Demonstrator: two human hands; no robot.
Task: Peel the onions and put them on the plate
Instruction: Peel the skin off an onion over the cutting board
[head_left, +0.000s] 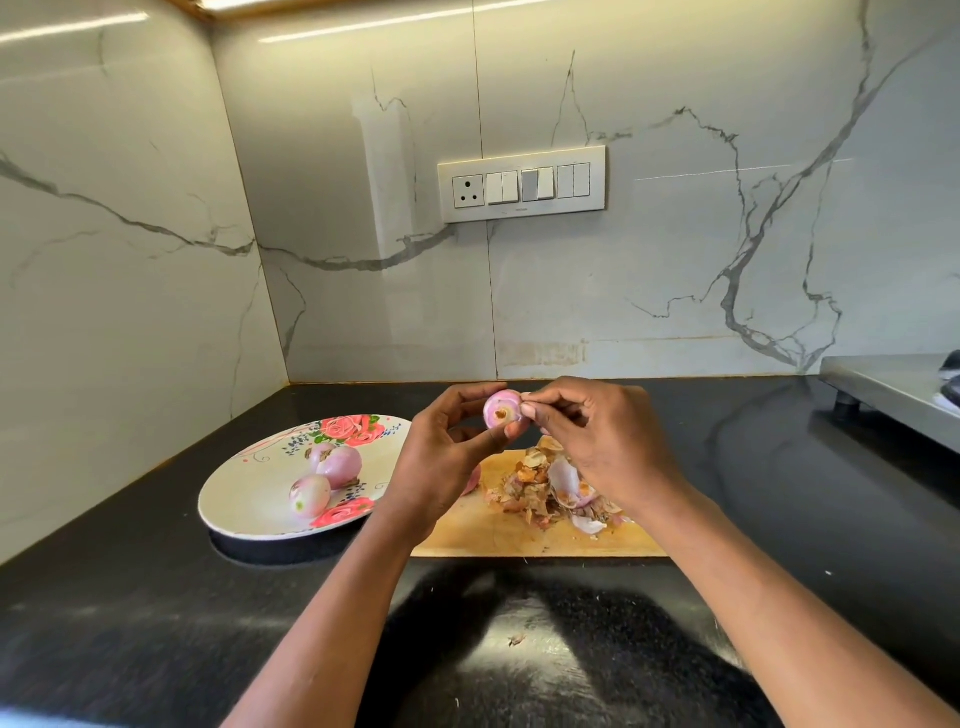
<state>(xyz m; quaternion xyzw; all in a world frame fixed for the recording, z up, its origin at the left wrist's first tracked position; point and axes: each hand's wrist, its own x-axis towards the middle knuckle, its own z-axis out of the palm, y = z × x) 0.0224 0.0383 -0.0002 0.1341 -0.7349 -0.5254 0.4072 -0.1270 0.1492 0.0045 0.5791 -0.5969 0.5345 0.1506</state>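
Observation:
My left hand (441, 457) holds a small pink onion (501, 408) up above the wooden cutting board (519, 535), root end facing me. My right hand (597, 441) pinches at the onion's right side with thumb and fingertips. A white plate (244, 499) with a rose pattern lies on the counter to the left and carries two peeled onions (340, 465), (310, 494). A heap of onion skins (550, 488) sits on the board under my right hand.
The black counter (156, 597) meets marble walls at the back and left. A switch panel (521, 184) is on the back wall. A steel stand (893, 392) is at the far right. A scrap of peel (517, 640) lies on the counter near me.

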